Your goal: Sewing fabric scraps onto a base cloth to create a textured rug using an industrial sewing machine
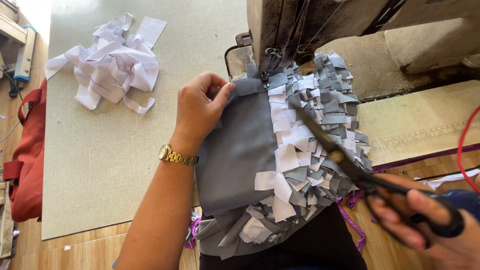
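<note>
A grey cloth [240, 155] lies under the needle of a sewing machine [285, 30], its right half covered with several small grey and white fabric flaps [315, 135]. My left hand [200, 107], with a gold watch on the wrist, pinches a grey strip at the cloth's top left edge, close to the presser foot [265, 75]. My right hand [430, 220] grips black-handled scissors [350, 165] whose closed blades point up and left across the flaps.
A pile of white fabric strips [112, 60] lies at the back left on the grey-green table mat [100, 165]. A red bag [27, 160] hangs off the left edge. A red cable [462, 140] curves at the right, over the wooden table edge.
</note>
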